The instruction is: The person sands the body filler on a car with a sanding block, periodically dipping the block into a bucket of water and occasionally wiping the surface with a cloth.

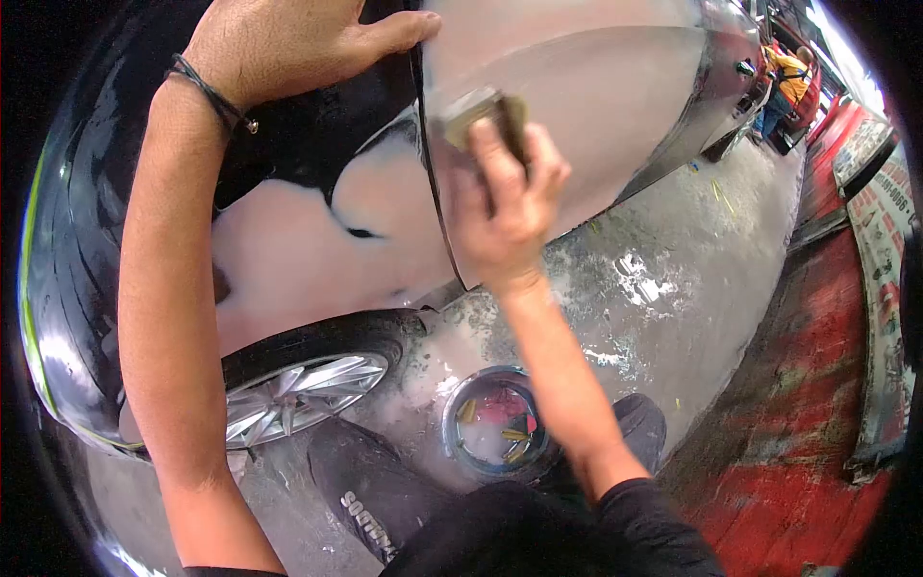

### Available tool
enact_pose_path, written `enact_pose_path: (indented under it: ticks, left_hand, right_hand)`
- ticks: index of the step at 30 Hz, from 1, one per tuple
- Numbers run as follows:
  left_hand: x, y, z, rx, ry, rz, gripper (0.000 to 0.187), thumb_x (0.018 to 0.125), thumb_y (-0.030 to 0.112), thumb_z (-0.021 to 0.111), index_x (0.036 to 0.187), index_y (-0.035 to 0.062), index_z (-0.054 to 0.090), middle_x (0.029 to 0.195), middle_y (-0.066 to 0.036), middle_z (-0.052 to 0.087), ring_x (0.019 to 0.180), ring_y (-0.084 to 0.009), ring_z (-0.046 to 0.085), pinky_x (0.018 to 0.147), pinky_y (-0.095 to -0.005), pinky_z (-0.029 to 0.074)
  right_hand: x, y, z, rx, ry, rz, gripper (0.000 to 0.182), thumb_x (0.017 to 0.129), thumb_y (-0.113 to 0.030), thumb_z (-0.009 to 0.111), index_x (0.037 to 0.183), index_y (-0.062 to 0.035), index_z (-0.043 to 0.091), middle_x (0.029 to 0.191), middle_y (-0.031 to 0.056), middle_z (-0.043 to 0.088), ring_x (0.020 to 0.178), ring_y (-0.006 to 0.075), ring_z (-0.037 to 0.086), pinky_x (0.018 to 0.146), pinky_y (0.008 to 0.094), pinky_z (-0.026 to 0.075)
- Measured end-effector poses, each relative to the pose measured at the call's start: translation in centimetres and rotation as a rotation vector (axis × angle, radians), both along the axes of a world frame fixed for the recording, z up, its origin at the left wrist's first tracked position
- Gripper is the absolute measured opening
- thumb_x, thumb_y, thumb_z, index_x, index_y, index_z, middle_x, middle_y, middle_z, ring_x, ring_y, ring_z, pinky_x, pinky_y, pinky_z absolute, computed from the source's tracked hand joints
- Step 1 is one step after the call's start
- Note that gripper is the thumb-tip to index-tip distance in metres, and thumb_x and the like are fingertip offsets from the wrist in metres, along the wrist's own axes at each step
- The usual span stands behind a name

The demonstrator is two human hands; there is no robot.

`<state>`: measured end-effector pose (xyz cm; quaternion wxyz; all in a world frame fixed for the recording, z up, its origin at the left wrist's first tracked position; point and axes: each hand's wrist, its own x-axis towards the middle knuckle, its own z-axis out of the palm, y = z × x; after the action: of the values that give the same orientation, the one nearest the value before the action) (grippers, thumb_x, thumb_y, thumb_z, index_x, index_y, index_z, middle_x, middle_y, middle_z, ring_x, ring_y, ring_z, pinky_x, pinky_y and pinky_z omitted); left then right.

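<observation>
Wet, mottled concrete floor (673,356) lies below the dark car body (317,135), with its dull pinkish patches. My right hand (514,212) is curled closed around one sanding block (495,120), against the pinkish door panel (596,106), just beside the panel gap. The block's dark long edge runs roughly along that gap, though motion blurs its ends and my fingers cover part of it. My left hand (279,43) has its thumb stretched to the gap; its fingers are cut off by the top edge, so I can't tell its hold. Below sit one alloy wheel (308,389), partly behind my forearm, and one round basin (495,423) holding at least three yellowish pieces. One person in orange (788,77) is far off, small.
</observation>
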<state>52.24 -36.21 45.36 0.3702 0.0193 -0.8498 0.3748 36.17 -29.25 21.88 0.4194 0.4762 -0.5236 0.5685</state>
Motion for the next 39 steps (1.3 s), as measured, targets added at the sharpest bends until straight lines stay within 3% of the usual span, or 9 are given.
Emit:
enact_pose_path:
  ticks: [8, 12, 16, 19, 23, 28, 32, 36, 39]
  left_hand:
    - [-0.3, -3.2, 1.0, 0.002, -0.050, -0.043, 0.062, 0.083, 0.029, 0.080, 0.137, 0.0021, 0.067, 0.149, -0.022, 0.063, 0.144, -0.0388, 0.057, 0.125, -0.0519, 0.040]
    - [-0.1, -0.7, 0.2, -0.011, -0.020, -0.029, 0.062, 0.083, 0.030, 0.080, 0.137, 0.0027, 0.067, 0.149, -0.022, 0.063, 0.144, -0.0391, 0.057, 0.126, -0.0526, 0.040]
    - [-0.4, -0.1, 0.0, -0.015, -0.010, 0.047, 0.063, 0.083, 0.032, 0.079, 0.138, 0.0036, 0.067, 0.150, -0.023, 0.063, 0.146, -0.0399, 0.055, 0.126, -0.0532, 0.039]
    - [-0.6, -1.2, 0.8, 0.013, -0.047, 0.101, 0.065, 0.082, 0.033, 0.080, 0.139, 0.0040, 0.067, 0.152, -0.022, 0.061, 0.147, -0.0400, 0.054, 0.127, -0.0535, 0.038]
    - [-0.9, -0.9, 0.0, -0.036, -0.021, 0.033, 0.065, 0.084, 0.036, 0.080, 0.140, 0.0045, 0.066, 0.152, -0.023, 0.061, 0.148, -0.0403, 0.052, 0.127, -0.0537, 0.038]
    - [-1.1, -2.5, 0.6, -0.028, -0.061, -0.018, 0.066, 0.087, 0.039, 0.078, 0.143, 0.0062, 0.064, 0.155, -0.023, 0.059, 0.149, -0.0409, 0.051, 0.127, -0.0539, 0.038]
    - [-1.3, 1.1, 0.5, 0.048, -0.061, 0.098, 0.066, 0.088, 0.040, 0.077, 0.144, 0.0071, 0.063, 0.155, -0.023, 0.058, 0.148, -0.0419, 0.052, 0.127, -0.0545, 0.038]
    - [-1.6, 1.8, 0.2, 0.056, -0.044, 0.161, 0.067, 0.087, 0.040, 0.078, 0.143, 0.0070, 0.064, 0.154, -0.024, 0.059, 0.147, -0.0432, 0.053, 0.126, -0.0549, 0.039]
    - [-1.5, 0.9, -0.1, -0.003, -0.042, 0.100, 0.068, 0.085, 0.039, 0.078, 0.143, 0.0065, 0.064, 0.154, -0.024, 0.060, 0.146, -0.0435, 0.054, 0.125, -0.0545, 0.040]
  right_hand:
    - [-10.2, -1.3, 4.0, -0.100, -0.475, -0.160, 0.050, 0.106, -0.015, 0.063, 0.154, -0.0060, 0.056, 0.138, 0.0258, 0.055, 0.129, 0.0427, 0.053, 0.110, 0.0529, 0.043]
    - [3.0, -0.3, -2.8, -0.012, -0.077, 0.036, 0.052, 0.101, -0.008, 0.070, 0.152, -0.0144, 0.062, 0.148, 0.0225, 0.055, 0.134, 0.0444, 0.053, 0.116, 0.0552, 0.039]
    - [-9.1, 0.9, -2.0, 0.025, 0.156, -0.218, 0.049, 0.102, -0.021, 0.070, 0.151, -0.0212, 0.063, 0.139, 0.0195, 0.060, 0.124, 0.0389, 0.059, 0.105, 0.0507, 0.047]
    - [-21.1, 1.0, 0.7, -0.029, -0.285, -0.233, 0.045, 0.105, -0.019, 0.064, 0.148, -0.0062, 0.061, 0.138, 0.0234, 0.060, 0.125, 0.0422, 0.059, 0.105, 0.0526, 0.047]
    - [-18.8, 0.5, 1.9, 0.002, -0.637, -0.261, 0.048, 0.105, -0.018, 0.064, 0.148, 0.0026, 0.058, 0.133, 0.0254, 0.061, 0.124, 0.0422, 0.059, 0.107, 0.0513, 0.047]
    - [3.7, 0.7, -5.2, 0.009, -0.210, 0.091, 0.063, 0.099, -0.017, 0.073, 0.159, -0.0302, 0.057, 0.142, 0.0189, 0.053, 0.130, 0.0405, 0.052, 0.108, 0.0524, 0.044]
    - [-7.4, 1.2, -3.6, 0.021, 0.040, -0.126, 0.052, 0.102, -0.019, 0.072, 0.152, -0.0260, 0.063, 0.138, 0.0182, 0.059, 0.125, 0.0372, 0.057, 0.105, 0.0526, 0.047]
    - [-22.0, 0.3, -0.5, -0.110, -0.520, -0.136, 0.052, 0.104, -0.014, 0.067, 0.155, -0.0137, 0.058, 0.133, 0.0213, 0.059, 0.121, 0.0420, 0.057, 0.105, 0.0542, 0.047]
    - [-14.6, 0.4, 0.3, -0.071, -0.684, -0.043, 0.054, 0.102, -0.014, 0.068, 0.155, -0.0116, 0.057, 0.138, 0.0229, 0.056, 0.129, 0.0426, 0.054, 0.108, 0.0549, 0.045]
